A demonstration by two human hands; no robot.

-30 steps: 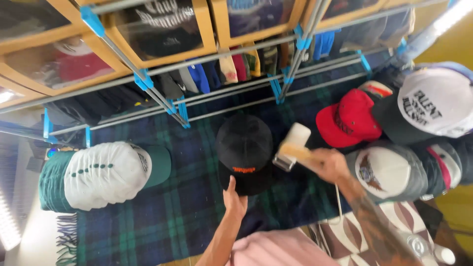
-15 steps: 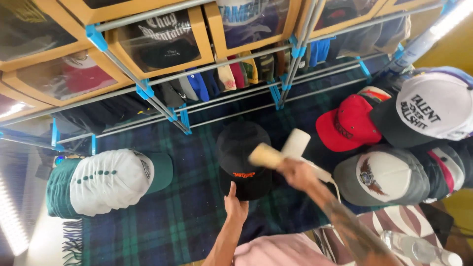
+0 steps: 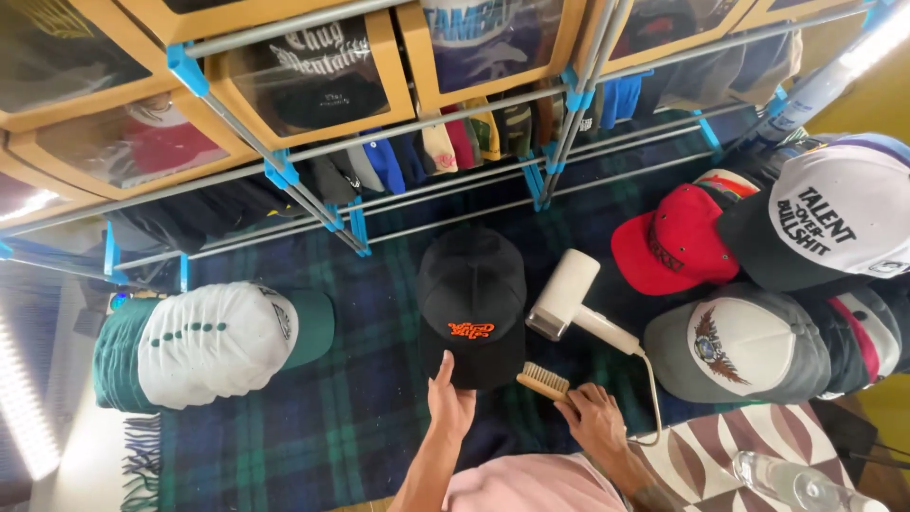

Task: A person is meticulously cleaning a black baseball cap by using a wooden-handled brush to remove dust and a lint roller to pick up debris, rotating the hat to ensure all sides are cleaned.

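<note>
A black cap (image 3: 471,299) with an orange emblem lies on a dark plaid blanket (image 3: 284,427). My left hand (image 3: 450,403) holds the cap's brim edge at its near side. My right hand (image 3: 595,417) grips a small wooden brush (image 3: 543,382), bristles toward the cap, just right of the brim. A white hair dryer (image 3: 569,303) lies on the blanket beside the cap, its cord running toward me.
A white and green cap stack (image 3: 209,341) sits at left. Red (image 3: 675,242), white and black (image 3: 825,223), and grey (image 3: 735,343) caps cluster at right. A metal rack with blue joints (image 3: 351,223) holds boxed caps behind. A clear bottle (image 3: 791,482) lies at bottom right.
My right hand has come down and toward me, from over the cap to its near right edge. The hair dryer now lies on the blanket in plain sight.
</note>
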